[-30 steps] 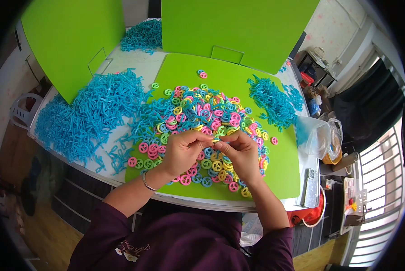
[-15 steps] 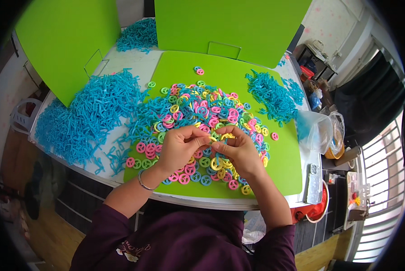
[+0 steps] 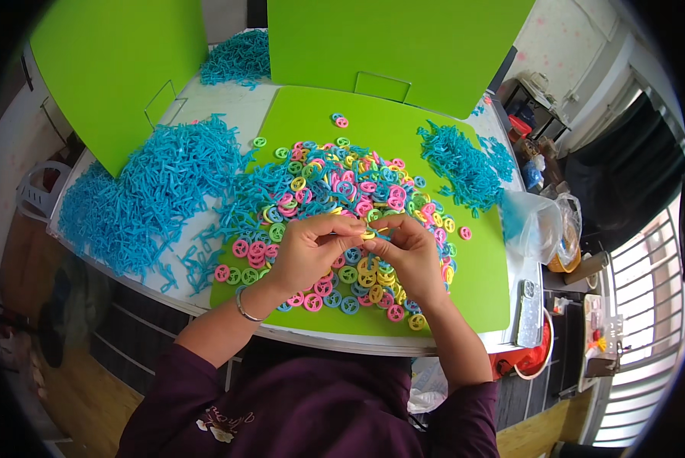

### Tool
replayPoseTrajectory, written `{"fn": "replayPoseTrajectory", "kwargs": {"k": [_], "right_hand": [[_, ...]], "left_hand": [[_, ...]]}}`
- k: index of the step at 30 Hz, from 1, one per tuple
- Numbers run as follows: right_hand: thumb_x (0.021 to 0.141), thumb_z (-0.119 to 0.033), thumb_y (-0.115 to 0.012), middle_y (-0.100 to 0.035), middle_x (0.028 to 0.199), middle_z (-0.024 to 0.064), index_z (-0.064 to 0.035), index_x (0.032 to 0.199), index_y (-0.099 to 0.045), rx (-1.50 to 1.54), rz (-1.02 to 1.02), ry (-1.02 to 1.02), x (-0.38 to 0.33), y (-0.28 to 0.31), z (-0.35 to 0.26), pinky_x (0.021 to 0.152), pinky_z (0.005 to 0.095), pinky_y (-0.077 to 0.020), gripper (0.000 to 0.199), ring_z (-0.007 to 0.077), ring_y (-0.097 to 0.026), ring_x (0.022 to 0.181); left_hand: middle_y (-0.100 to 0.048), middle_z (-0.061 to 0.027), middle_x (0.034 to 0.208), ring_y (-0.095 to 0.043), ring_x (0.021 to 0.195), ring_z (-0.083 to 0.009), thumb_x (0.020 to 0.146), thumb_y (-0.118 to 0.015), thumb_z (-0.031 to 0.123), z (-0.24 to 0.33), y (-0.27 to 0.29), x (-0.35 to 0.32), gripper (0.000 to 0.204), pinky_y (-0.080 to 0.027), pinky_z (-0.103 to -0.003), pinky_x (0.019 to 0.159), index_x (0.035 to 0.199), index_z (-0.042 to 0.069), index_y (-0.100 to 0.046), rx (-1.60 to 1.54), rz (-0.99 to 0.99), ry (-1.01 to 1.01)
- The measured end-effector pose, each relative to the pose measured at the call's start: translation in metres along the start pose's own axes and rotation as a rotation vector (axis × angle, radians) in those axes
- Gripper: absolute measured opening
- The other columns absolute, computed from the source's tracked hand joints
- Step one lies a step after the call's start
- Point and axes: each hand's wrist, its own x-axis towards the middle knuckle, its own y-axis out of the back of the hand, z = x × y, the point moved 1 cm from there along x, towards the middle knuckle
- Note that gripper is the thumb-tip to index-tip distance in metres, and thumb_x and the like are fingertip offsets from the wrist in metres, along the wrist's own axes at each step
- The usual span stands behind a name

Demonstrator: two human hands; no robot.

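My left hand (image 3: 309, 250) pinches a small yellow plastic wheel (image 3: 369, 235) between thumb and fingertips. Close against it, my right hand (image 3: 414, 256) is closed, with a bit of a thin blue plastic piece (image 3: 383, 237) showing between its thumb and index finger. Fingers hide how wheel and blue piece meet. Both hands hover over a heap of spoked wheels (image 3: 348, 273) in pink, yellow, green and blue. Slim blue forked pieces (image 3: 260, 191) lie mixed into the heap's left and upper parts.
A green mat (image 3: 480, 298) lies under the heap. Large piles of blue pieces stand left (image 3: 178, 168), far back (image 3: 237, 57) and right (image 3: 460, 164). Green boards (image 3: 388, 46) rise behind. A phone (image 3: 529, 313) and a clear plastic bag (image 3: 533, 221) sit at the table's right edge.
The yellow wheel has shifted slightly right and shows more plainly between my fingertips. My left fingers have moved a little right; both hands stay close together over the heap.
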Motion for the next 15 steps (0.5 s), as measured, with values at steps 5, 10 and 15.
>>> {"fn": "replayPoseTrajectory", "kwargs": {"k": [5, 10, 15], "right_hand": [[0.083, 0.002, -0.067, -0.065, 0.095, 0.0060, 0.0005, 0.108, -0.057, 0.119, -0.096, 0.064, 0.000, 0.000, -0.003, 0.073, 0.0234, -0.0522, 0.027, 0.0108, -0.063, 0.084], [0.084, -0.001, -0.067, -0.065, 0.097, 0.0053, -0.0011, 0.108, -0.063, 0.051, -0.082, 0.152, -0.002, 0.002, -0.003, 0.071, 0.0227, -0.0506, 0.025, 0.0101, -0.062, 0.084], [0.084, -0.003, -0.066, -0.067, 0.094, 0.0049, -0.0042, 0.106, -0.068, -0.230, -0.016, 0.325, -0.007, 0.002, -0.013, 0.070, 0.0232, -0.0503, 0.022, 0.0111, -0.062, 0.083]], "left_hand": [[-0.063, -0.0098, 0.107, -0.062, 0.099, -0.0153, 0.083, -0.064, -0.008, 0.001, 0.003, 0.003, 0.017, -0.052, -0.028, 0.087, 0.098, -0.001, -0.063, -0.219, -0.037, 0.126], [-0.062, -0.0090, 0.108, -0.061, 0.103, -0.0160, 0.082, -0.064, -0.009, 0.007, 0.004, 0.004, 0.027, -0.051, -0.030, 0.091, 0.107, 0.000, -0.058, -0.277, -0.069, 0.114], [-0.061, -0.0078, 0.108, -0.061, 0.101, -0.0142, 0.084, -0.064, -0.006, 0.007, 0.003, 0.003, 0.025, -0.050, -0.028, 0.092, 0.108, 0.000, -0.057, -0.087, -0.056, 0.084]]}}
